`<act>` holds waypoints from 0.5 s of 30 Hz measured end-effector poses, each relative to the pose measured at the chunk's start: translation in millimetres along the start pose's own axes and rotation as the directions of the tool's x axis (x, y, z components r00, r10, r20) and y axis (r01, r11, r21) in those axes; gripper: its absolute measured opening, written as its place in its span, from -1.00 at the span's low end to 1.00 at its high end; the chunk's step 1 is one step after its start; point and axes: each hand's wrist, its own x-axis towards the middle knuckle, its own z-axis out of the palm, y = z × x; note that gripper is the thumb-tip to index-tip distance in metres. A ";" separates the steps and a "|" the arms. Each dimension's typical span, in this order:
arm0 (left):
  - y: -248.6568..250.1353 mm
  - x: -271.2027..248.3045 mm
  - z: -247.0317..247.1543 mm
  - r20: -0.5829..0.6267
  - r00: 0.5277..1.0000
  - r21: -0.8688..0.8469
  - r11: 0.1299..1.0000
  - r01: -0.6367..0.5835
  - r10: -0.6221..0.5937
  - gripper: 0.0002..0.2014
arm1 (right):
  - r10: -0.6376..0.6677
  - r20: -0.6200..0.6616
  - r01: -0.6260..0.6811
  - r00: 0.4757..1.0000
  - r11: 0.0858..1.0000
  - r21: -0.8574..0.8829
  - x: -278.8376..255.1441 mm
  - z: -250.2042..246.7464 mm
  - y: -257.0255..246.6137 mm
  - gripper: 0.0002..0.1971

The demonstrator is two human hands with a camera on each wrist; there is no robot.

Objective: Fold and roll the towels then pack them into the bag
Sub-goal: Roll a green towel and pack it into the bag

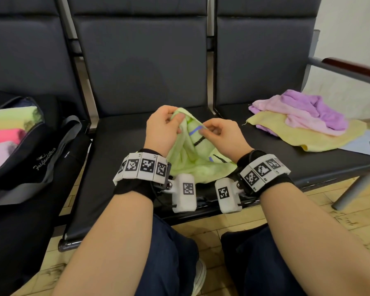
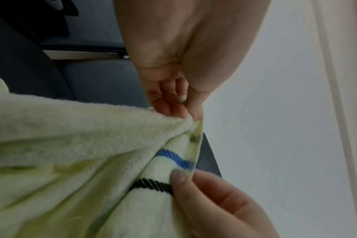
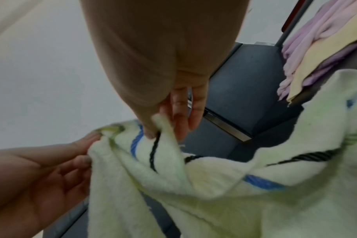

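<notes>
Over the bench seat point(image 1: 124, 150) your left hand point(image 1: 161, 130) and right hand point(image 1: 223, 136) pinch the green towel point(image 1: 192, 161) edge; uneven corners would probably skew your fold.

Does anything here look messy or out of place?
Mildly. On the right seat, purple, pink and yellow towels lie in a crumpled heap, unfolded. The green towel that both hands pinch is still bunched. The rolled towels in the bag look tidy. Nothing looks spilled or damaged.
</notes>
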 end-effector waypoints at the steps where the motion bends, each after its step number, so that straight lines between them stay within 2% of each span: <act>1: 0.4 0.4 -1.3 -0.024 1.000 -0.018 1.000 0.007 -0.007 -0.97 | 0.027 0.020 -0.027 0.999 1.000 -0.006 -0.4 0.1 1.7 -0.91; 5: -1.2 2.3 -8.6 -0.152 0.988 -0.088 0.996 0.007 -0.020 -0.94 | 0.084 0.029 -0.086 0.996 0.992 0.088 -0.4 -1.3 1.3 -0.85; 7: -2.8 2.8 -11.2 -0.253 0.967 -0.116 0.993 -0.020 -0.010 -0.93 | 0.098 0.003 -0.097 0.995 0.986 0.138 0.1 -3.0 -2.4 -0.82; 10: -1.4 2.7 -15.0 -0.394 0.919 -0.160 0.986 -0.056 -0.012 -0.86 | 0.126 -0.175 -0.079 0.976 0.964 0.253 2.8 -6.7 -6.0 -0.79; 12: 1.5 1.4 -15.8 -0.417 0.909 -0.181 0.980 -0.081 -0.002 -0.90 | 0.139 -0.255 -0.042 0.957 0.936 0.350 4.9 -6.7 -7.7 -0.81; 14: 2.4 0.1 -14.6 -0.401 0.916 -0.195 0.977 -0.092 0.006 -0.90 | 0.153 -0.211 -0.055 0.965 0.911 0.410 5.6 -5.8 -10.3 -0.86; 15: 2.3 -0.2 -13.5 -0.380 0.925 -0.188 0.978 -0.086 0.009 -0.90 | 0.156 -0.166 -0.069 0.974 0.897 0.437 5.3 -4.4 -11.5 -0.81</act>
